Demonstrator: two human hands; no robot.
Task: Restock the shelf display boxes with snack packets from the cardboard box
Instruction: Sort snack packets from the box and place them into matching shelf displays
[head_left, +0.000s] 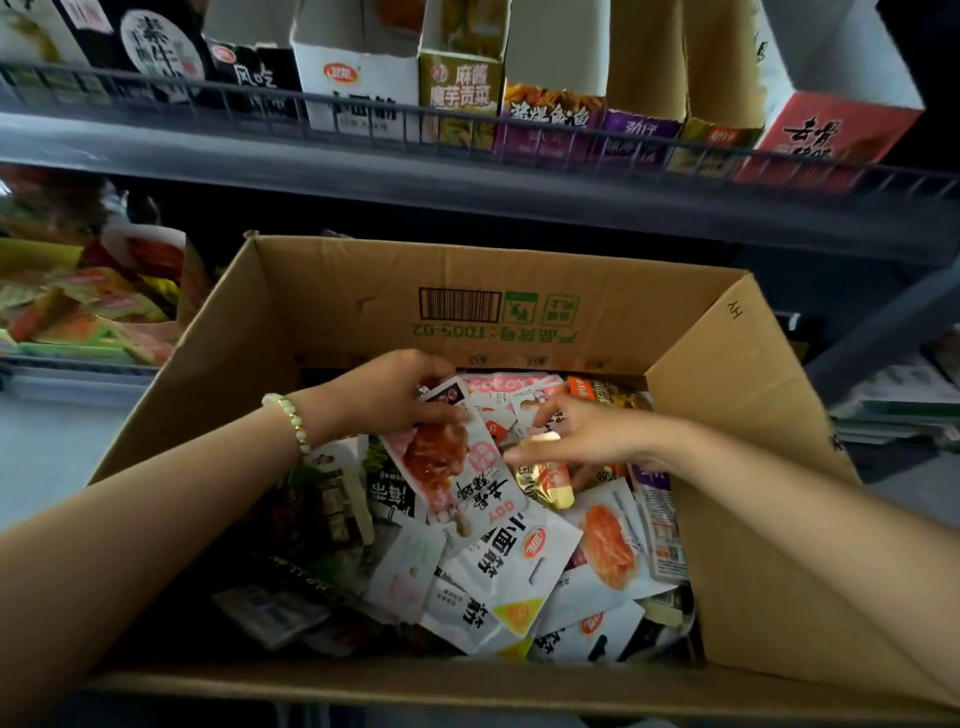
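Risk: your left hand pinched the meat-picture packet by one end only, so the slick pouch could have slipped back into the cardboard box | your right hand rested on loose packets inside the box, grip unclear | packet: flat, glossy, white-pink, atop the heap inside the box
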